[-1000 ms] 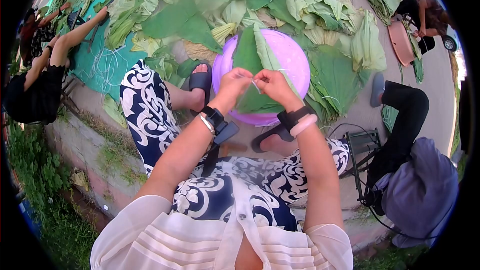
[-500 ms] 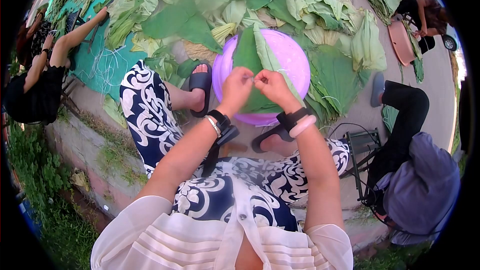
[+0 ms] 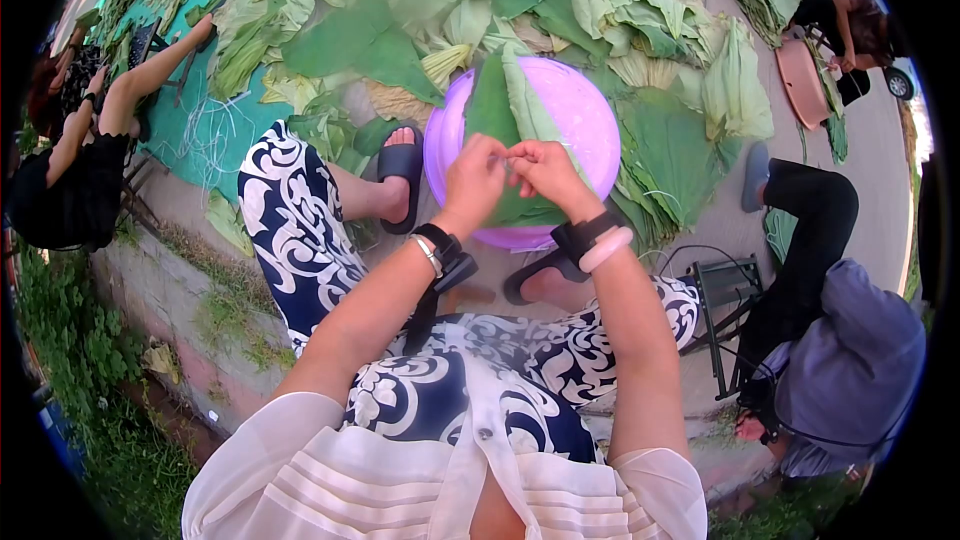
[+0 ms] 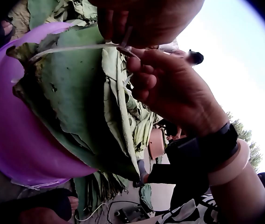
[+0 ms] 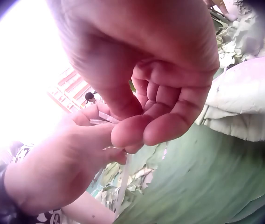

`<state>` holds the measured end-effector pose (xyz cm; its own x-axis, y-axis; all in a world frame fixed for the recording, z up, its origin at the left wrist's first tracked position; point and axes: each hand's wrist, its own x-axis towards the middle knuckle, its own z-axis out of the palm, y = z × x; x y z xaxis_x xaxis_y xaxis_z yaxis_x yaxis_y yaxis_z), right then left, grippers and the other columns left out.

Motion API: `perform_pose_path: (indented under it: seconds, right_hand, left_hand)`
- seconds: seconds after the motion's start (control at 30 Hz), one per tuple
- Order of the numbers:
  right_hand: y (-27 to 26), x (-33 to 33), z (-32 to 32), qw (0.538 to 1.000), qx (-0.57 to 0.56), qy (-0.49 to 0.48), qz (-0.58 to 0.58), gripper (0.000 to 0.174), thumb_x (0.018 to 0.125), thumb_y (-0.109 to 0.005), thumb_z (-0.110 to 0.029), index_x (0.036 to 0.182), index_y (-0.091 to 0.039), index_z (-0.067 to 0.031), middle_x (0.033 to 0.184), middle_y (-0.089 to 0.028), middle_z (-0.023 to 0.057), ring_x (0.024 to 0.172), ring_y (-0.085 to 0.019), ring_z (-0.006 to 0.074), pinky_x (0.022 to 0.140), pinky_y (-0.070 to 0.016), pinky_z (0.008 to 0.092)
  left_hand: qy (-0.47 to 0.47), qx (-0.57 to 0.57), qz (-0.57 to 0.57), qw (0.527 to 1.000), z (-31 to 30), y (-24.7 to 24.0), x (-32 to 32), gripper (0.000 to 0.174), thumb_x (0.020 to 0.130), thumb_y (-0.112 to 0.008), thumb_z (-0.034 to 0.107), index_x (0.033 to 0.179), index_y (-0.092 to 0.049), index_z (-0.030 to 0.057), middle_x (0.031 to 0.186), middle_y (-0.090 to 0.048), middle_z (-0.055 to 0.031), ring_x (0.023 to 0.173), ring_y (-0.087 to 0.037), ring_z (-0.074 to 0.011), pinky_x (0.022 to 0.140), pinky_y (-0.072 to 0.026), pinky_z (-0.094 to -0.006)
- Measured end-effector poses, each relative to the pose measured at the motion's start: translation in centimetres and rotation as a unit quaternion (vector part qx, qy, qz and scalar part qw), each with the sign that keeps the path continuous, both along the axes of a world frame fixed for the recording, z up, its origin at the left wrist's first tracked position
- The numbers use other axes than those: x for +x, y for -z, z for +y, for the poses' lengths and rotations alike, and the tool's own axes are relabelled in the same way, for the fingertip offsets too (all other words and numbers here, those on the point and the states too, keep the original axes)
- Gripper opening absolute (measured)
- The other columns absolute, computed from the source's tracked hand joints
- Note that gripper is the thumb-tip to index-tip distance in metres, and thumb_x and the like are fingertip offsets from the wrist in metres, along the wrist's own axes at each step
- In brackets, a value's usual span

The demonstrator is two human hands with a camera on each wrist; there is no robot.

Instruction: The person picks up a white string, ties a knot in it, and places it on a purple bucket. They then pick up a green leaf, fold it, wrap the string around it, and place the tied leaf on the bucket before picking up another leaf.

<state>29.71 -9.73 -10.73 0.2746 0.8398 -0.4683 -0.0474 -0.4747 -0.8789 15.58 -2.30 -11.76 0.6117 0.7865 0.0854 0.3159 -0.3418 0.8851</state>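
Up close, pinches a thin pale string [image 4: 72,48] between the thumb and curled fingertips of the right hand [image 3: 548,175], and nips the same string with the left hand [image 3: 472,178] just beside it, knuckles nearly touching. Holds both hands together over the near end of a bundle [image 3: 495,105] of folded green leaves. In the left wrist view, has the string stretched flat across the top of the bundle, from the fingers out to the leaf's far edge. Rests the bundle in a round purple basin [image 3: 585,115], with the leaf tips poking past the far rim. Has the basin on the ground between two feet in black sandals [image 3: 402,162]. Sits low with knees apart, in blue-and-white patterned trousers [image 3: 290,220] and a white blouse [image 3: 400,480]. Wears a dark strap [image 3: 580,235] and a pink bangle [image 3: 607,250] on the right wrist, another dark strap and a thin silver bracelet [image 3: 415,248] on the left. Beyond the basin, a wide heap of loose green leaves [image 3: 420,0] over a green sheet [image 3: 200,130]. To the right, a small folding stool [image 3: 725,290] and a seated person in dark trousers and a grey top [image 3: 850,370]. To the left, a person in black [image 3: 70,190] beside the sheet. At the far right, one more person bent over a pinkish tub [image 3: 800,85]. Along the left edge, grass [image 3: 70,340] and a low kerb [image 3: 170,290].
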Motion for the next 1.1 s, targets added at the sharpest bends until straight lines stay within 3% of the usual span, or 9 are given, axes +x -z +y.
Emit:
perform_pose_path:
  seconds: [0.27, 0.37, 0.57, 0.77, 0.97, 1.1]
  right_hand:
    - [-0.2, 0.5, -0.1, 1.000, -0.001, -0.014, 0.022, 0.020, 0.086, -0.061, -0.013, 0.098, -0.066, 0.0024, 0.072, -0.066, 0.0066, 0.054, -0.060, 0.0118, 0.050, -0.0480, 0.0256]
    - [-0.1, 0.5, -0.1, 1.000, 0.005, -0.008, 0.023, 0.018, 0.086, -0.062, -0.013, 0.097, -0.065, 0.0020, 0.072, -0.066, 0.0068, 0.055, -0.062, 0.0125, 0.050, -0.0488, 0.0260]
    - [0.4, 0.4, -0.1, 1.000, -0.005, -0.009, -0.002, 0.017, 0.087, -0.060, -0.014, 0.093, -0.062, 0.0022, 0.072, -0.066, 0.0084, 0.058, -0.066, 0.0151, 0.051, -0.0504, 0.0272]
    - [0.5, -0.1, -0.2, 0.995, 0.014, -0.011, -0.100, 0.017, 0.084, -0.060, -0.014, 0.086, -0.061, 0.0024, 0.066, -0.064, 0.0122, 0.055, -0.067, 0.0194, 0.053, -0.0515, 0.0331]
    - [2.1, 0.4, -0.5, 0.949, 0.028, -0.016, -0.313, 0.017, 0.081, -0.061, -0.018, 0.081, -0.061, -0.0004, 0.069, -0.065, 0.0187, 0.066, -0.065, 0.0366, 0.065, -0.0520, 0.0427]
    - [2.0, 0.4, -0.5, 0.939, 0.005, -0.032, -0.343, 0.019, 0.082, -0.062, -0.021, 0.088, -0.062, -0.0027, 0.081, -0.066, 0.0198, 0.077, -0.064, 0.0395, 0.072, -0.0509, 0.0447]
  left_hand:
    - [-0.006, -0.012, 0.002, 1.000, -0.1, -0.7, -0.3, 0.011, 0.080, -0.062, 0.002, 0.090, -0.057, 0.0052, 0.088, -0.058, -0.0118, 0.083, -0.063, -0.0311, 0.069, -0.0497, -0.0387]
    - [-0.011, -0.015, -0.041, 0.999, 0.1, 0.2, -0.4, 0.010, 0.082, -0.065, 0.004, 0.089, -0.060, 0.0012, 0.086, -0.058, -0.0090, 0.073, -0.059, -0.0211, 0.064, -0.0477, -0.0301]
    - [-0.008, -0.025, -0.030, 0.999, 0.3, 1.1, -0.6, 0.012, 0.082, -0.068, 0.007, 0.088, -0.062, -0.0003, 0.082, -0.061, -0.0088, 0.073, -0.060, -0.0181, 0.067, -0.0491, -0.0294]
    - [-0.007, -0.033, -0.026, 0.999, 0.2, 1.8, -0.8, 0.014, 0.082, -0.069, 0.009, 0.087, -0.062, -0.0019, 0.079, -0.063, -0.0088, 0.071, -0.061, -0.0158, 0.067, -0.0491, -0.0287]
    - [-0.001, -0.037, -0.016, 0.999, 0.1, 2.3, -1.4, 0.014, 0.081, -0.070, 0.009, 0.085, -0.063, -0.0021, 0.075, -0.063, -0.0087, 0.068, -0.061, -0.0163, 0.066, -0.0495, -0.0292]
    - [0.008, -0.067, 0.032, 0.997, 0.2, 2.2, -2.4, 0.023, 0.080, -0.071, 0.010, 0.099, -0.062, -0.0014, 0.090, -0.064, -0.0101, 0.079, -0.063, -0.0161, 0.070, -0.0499, -0.0298]
